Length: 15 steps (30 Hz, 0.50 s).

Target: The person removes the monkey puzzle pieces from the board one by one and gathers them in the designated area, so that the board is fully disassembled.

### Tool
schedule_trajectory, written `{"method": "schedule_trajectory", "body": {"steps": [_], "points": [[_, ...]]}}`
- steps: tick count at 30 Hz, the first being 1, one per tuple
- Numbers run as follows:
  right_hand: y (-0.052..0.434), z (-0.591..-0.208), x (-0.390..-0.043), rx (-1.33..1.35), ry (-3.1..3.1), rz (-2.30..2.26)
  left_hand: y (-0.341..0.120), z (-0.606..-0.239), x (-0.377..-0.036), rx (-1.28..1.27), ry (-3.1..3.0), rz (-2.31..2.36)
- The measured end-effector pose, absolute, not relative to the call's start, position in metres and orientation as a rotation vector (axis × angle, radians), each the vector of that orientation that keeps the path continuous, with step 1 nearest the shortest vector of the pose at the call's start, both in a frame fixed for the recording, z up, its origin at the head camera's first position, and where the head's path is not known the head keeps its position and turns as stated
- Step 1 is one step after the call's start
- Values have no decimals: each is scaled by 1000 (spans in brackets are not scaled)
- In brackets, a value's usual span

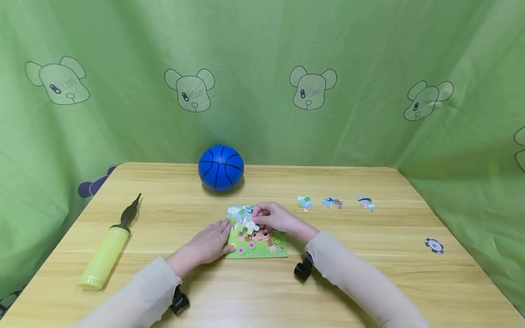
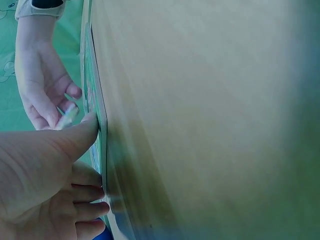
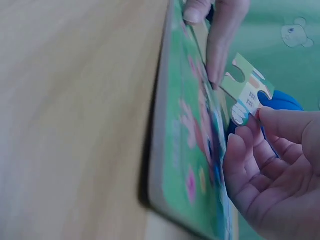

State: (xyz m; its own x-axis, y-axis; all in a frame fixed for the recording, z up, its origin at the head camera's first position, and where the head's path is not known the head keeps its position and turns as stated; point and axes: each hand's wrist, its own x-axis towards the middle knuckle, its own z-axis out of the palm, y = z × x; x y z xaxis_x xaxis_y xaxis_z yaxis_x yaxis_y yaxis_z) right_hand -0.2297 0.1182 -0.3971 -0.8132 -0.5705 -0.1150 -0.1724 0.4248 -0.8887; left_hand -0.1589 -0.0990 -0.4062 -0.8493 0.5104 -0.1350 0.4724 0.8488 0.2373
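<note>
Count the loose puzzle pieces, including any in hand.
4. Three lie in a row on the table, right of the puzzle board: left piece, middle piece, right piece. The right hand pinches the fourth piece. Others may be hidden under the hands.

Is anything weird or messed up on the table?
Nothing looks spilled or broken. The blue ball, yellow pump and round chip seem a little odd there, since they don't look like puzzle parts. The three loose pieces right of the puzzle board lie in a neat row.
</note>
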Motion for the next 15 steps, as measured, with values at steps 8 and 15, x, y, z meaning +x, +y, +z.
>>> {"method": "schedule_trajectory", "body": {"steps": [8,15], "points": [[167,-390,-229,-618,2341,-1314,-98,-405,-158,748,2825,293],[214,-388,-228,-581,2425,-1258,-98,-405,-157,736,2822,321]]}}
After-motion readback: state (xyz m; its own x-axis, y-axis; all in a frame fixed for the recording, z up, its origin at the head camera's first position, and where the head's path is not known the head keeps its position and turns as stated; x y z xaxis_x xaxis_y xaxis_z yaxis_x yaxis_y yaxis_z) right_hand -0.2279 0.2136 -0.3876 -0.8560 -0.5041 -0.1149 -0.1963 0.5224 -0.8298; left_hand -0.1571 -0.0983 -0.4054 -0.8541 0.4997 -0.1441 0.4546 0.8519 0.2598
